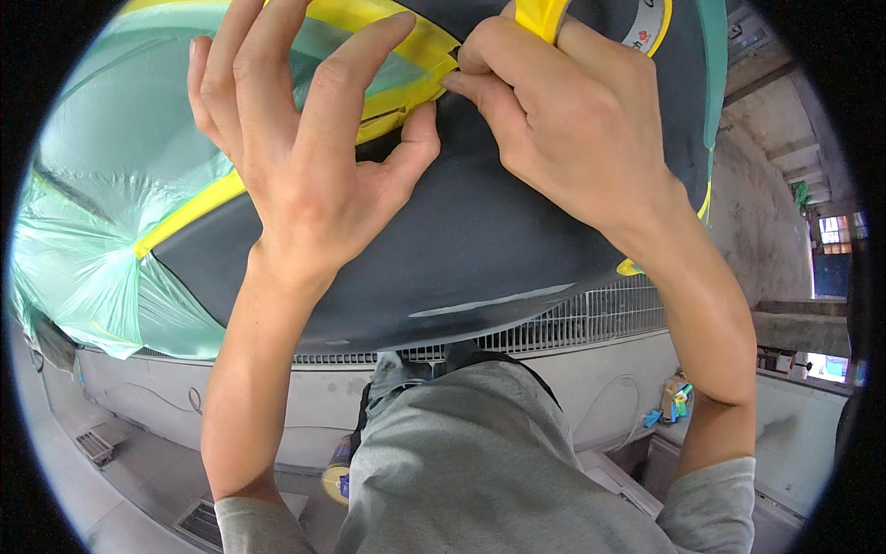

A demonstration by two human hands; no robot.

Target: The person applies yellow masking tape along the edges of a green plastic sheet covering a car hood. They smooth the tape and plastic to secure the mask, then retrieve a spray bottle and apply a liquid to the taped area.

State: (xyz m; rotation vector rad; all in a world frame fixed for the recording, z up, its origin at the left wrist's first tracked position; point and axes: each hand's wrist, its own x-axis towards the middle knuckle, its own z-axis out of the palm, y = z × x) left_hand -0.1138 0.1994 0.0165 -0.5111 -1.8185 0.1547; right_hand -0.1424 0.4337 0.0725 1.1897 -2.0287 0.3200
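My right hand (pixel 586 129) is closed, thumb and forefinger pinched at the corner of a yellow tape edging (pixel 429 88). A loose strip of yellow masking tape (pixel 538 17) runs over its fingers, and part of the tape roll (pixel 649 26) shows beside the knuckles. My left hand (pixel 309 175) hovers over the same edging, fingers spread and thumb apart, with nothing in it. Under both hands curves a matte dark grey vehicle body panel (pixel 461 222). Green masking film (pixel 111 222) covers the area to the left, bordered by yellow tape (pixel 194 210).
A metal floor grating (pixel 600 316) runs below the panel's near edge. Colourful items (pixel 676 397) lie on the floor at right, and a yellow round object (pixel 336 482) is beside my leg. A thin hose (pixel 157 392) crosses the left floor. Green film (pixel 712 74) also edges the panel's right side.
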